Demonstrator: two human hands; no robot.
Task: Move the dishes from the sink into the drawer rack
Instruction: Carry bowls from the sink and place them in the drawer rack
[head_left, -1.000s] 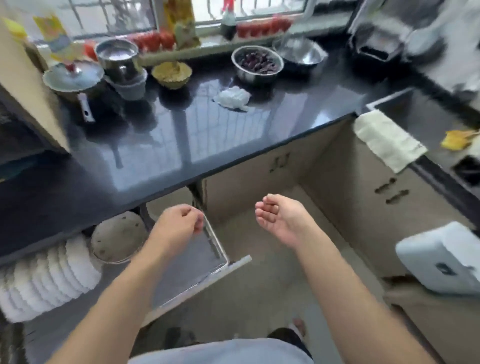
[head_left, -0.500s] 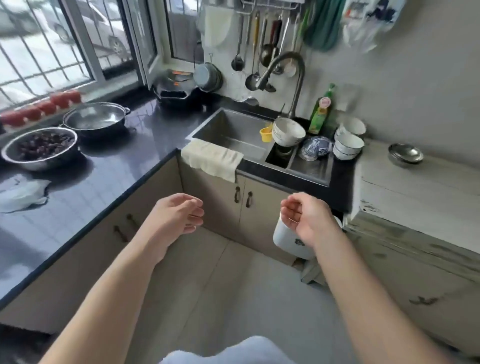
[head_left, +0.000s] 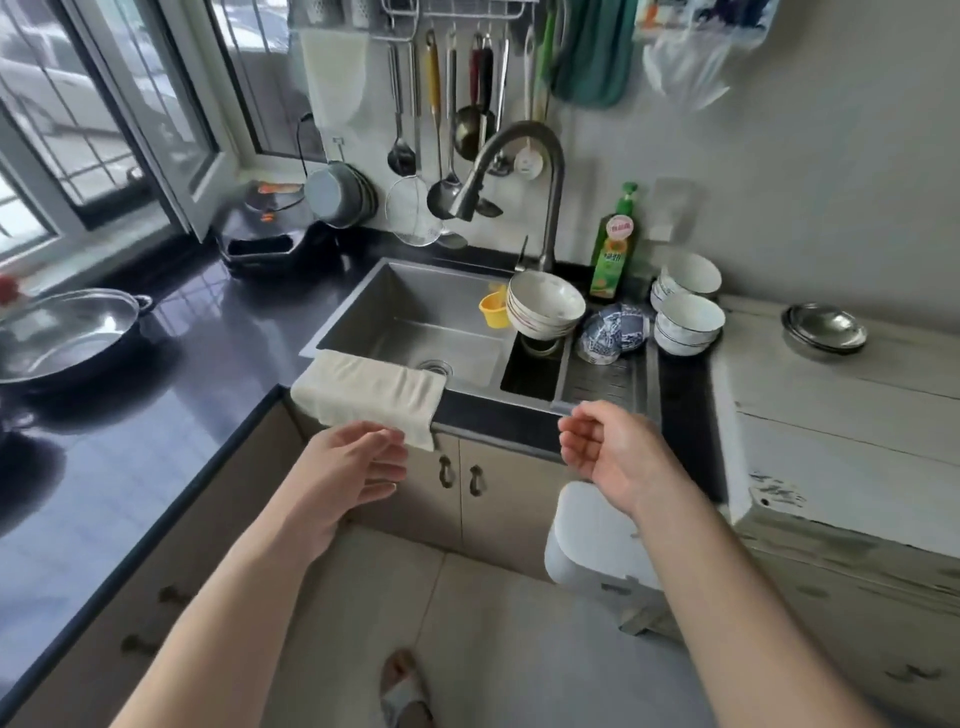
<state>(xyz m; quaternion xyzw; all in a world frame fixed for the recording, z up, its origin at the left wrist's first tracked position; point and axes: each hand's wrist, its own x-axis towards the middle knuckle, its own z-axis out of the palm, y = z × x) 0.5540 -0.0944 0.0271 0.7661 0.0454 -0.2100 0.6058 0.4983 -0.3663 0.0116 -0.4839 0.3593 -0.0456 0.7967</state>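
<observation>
A steel sink (head_left: 395, 306) is set in the black counter ahead. A stack of white bowls (head_left: 544, 307) leans at the basin's right edge beside a yellow cup (head_left: 494, 309). Blue-patterned dishes (head_left: 614, 331) lie on the sink's draining board, and more white bowls (head_left: 688, 322) stand stacked to the right. My left hand (head_left: 358, 462) and my right hand (head_left: 608, 452) hover in front of the sink, fingers loosely curled, holding nothing. The drawer rack is out of view.
A cream cloth (head_left: 369, 395) hangs over the sink's front edge. A curved tap (head_left: 519, 171) arches above the basin, with a green soap bottle (head_left: 613, 249) beside it. A steel pan (head_left: 62, 332) sits on the left counter, a white bin (head_left: 597, 540) on the floor.
The view has swung from the open drawer rack on the left round to the sink. Both empty hands have come closer to the sink's front edge.
</observation>
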